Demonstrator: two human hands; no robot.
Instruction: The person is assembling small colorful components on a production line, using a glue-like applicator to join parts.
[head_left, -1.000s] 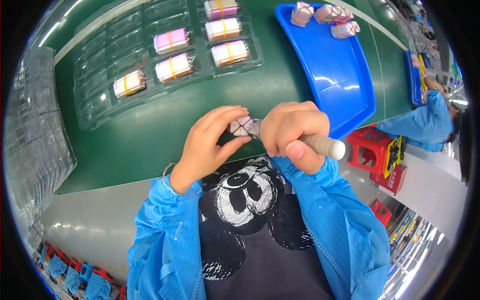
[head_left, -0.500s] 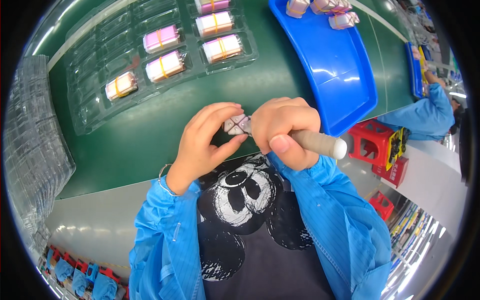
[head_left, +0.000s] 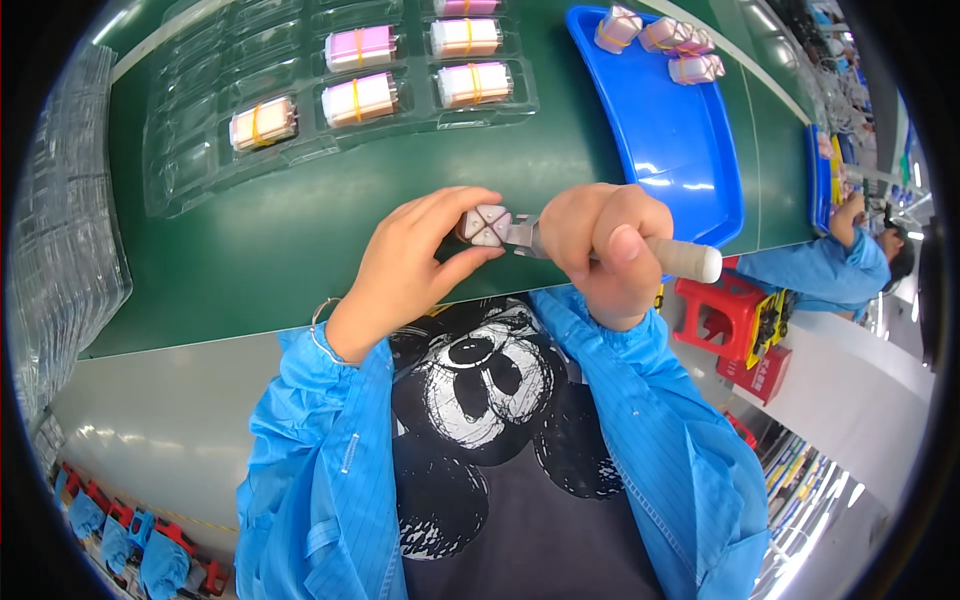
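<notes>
Behind hands' tight grip on small pack (head_left: 485, 226) & tool (head_left: 672, 258): clear tray (head_left: 200, 170), blue tray (head_left: 680, 140).

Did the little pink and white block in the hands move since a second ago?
Cannot tell. The little block sits between both hands over the green table's near edge, as before; the head camera shifted, so any small move is unclear.

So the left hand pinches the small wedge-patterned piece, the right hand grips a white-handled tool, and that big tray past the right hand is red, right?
Not quite: the head view shows the tray is blue, not red. The left hand does pinch the small wedge-patterned piece, and the right hand grips the white-handled tool.
</notes>
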